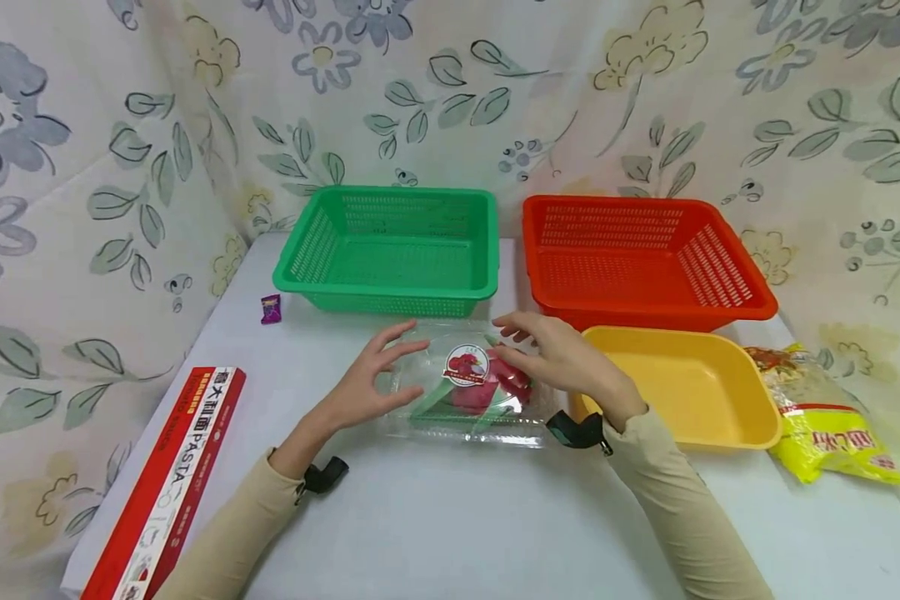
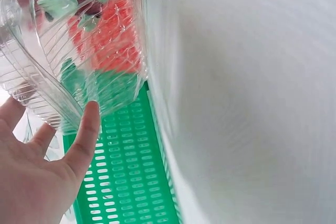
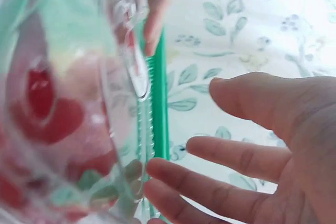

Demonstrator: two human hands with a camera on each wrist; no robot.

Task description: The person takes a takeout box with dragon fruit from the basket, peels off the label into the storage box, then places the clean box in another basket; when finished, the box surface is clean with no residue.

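Note:
A clear plastic box (image 1: 471, 398) with red and green colouring and a round label (image 1: 466, 365) is at the middle of the table. At its left side is my left hand (image 1: 363, 382), fingers spread and straight. In the left wrist view, a fingertip of that hand meets or nearly meets the ridged edge of the box (image 2: 105, 40). My right hand (image 1: 562, 354) hovers by the upper right corner with loosely bent fingers. The right wrist view shows its fingers (image 3: 226, 156) apart, two tips close against the box rim; contact is unclear.
Behind the box stand a green basket (image 1: 390, 292) and a red basket (image 1: 648, 312). A yellow tray (image 1: 667, 383) and a yellow food packet (image 1: 832, 437) lie to the right. On the left are a red pasta box (image 1: 168, 467) and a small purple packet (image 1: 271, 309).

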